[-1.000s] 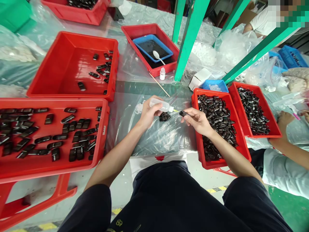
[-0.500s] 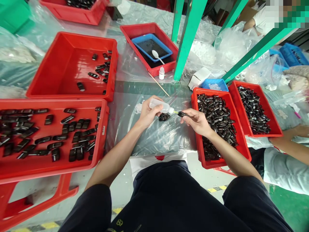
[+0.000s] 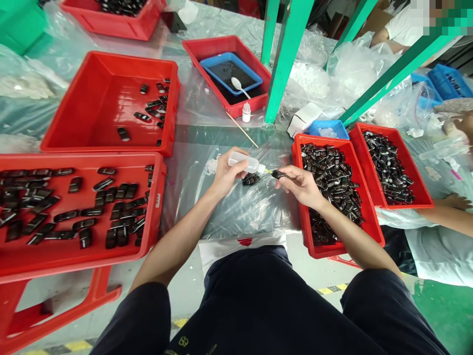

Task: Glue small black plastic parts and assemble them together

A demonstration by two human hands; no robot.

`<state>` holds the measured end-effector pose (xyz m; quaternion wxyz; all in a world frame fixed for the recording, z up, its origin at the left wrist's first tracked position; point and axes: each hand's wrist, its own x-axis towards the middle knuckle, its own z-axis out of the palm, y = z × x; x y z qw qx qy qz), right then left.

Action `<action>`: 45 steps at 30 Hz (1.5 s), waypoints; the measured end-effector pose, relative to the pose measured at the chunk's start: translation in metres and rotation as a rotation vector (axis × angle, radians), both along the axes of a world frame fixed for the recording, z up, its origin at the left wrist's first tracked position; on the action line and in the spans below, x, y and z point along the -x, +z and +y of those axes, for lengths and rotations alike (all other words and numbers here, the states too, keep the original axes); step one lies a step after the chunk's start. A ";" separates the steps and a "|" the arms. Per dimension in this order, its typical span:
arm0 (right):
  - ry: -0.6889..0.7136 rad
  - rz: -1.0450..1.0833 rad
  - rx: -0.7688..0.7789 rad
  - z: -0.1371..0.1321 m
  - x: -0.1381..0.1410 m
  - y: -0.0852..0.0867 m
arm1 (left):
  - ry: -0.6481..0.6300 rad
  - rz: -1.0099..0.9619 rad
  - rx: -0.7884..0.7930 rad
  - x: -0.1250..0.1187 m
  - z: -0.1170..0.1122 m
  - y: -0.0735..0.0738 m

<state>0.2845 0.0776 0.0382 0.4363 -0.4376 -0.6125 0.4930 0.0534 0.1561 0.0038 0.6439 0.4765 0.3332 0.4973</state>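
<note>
My left hand (image 3: 229,172) is closed around a translucent squeeze bottle (image 3: 243,160), tilted so its thin yellowish nozzle (image 3: 268,171) points right. Between the fingertips of my right hand (image 3: 298,184) is a small glossy black plastic part (image 3: 278,174), shaped like a toy car body. The nozzle tip is at the left end of that part; whether they touch I cannot tell. Below the bottle, a few similar black parts (image 3: 251,179) lie on the plastic-covered table (image 3: 240,217).
Red bins of black parts stand at left (image 3: 84,256) and right (image 3: 306,231). Beyond are a thin stick (image 3: 242,129), a small white dropper bottle (image 3: 246,112), a blue tray (image 3: 207,61) with a white spoon (image 3: 237,84), and a green post (image 3: 283,64). At right is a co-worker's arm (image 3: 447,217).
My hands, the bottle and the black part stay nearly in place. The co-worker's arm at the right has shifted, and another hand has appeared at the right edge.
</note>
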 end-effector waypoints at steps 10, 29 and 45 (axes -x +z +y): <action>-0.018 0.003 0.077 0.000 -0.004 0.002 | 0.032 0.000 -0.035 -0.002 0.001 0.000; -0.245 -0.138 -0.123 -0.008 -0.002 -0.002 | 0.047 -0.053 0.030 -0.008 -0.006 0.009; -0.251 -0.232 -0.216 -0.011 -0.001 0.004 | 0.024 -0.023 0.012 -0.003 -0.002 0.003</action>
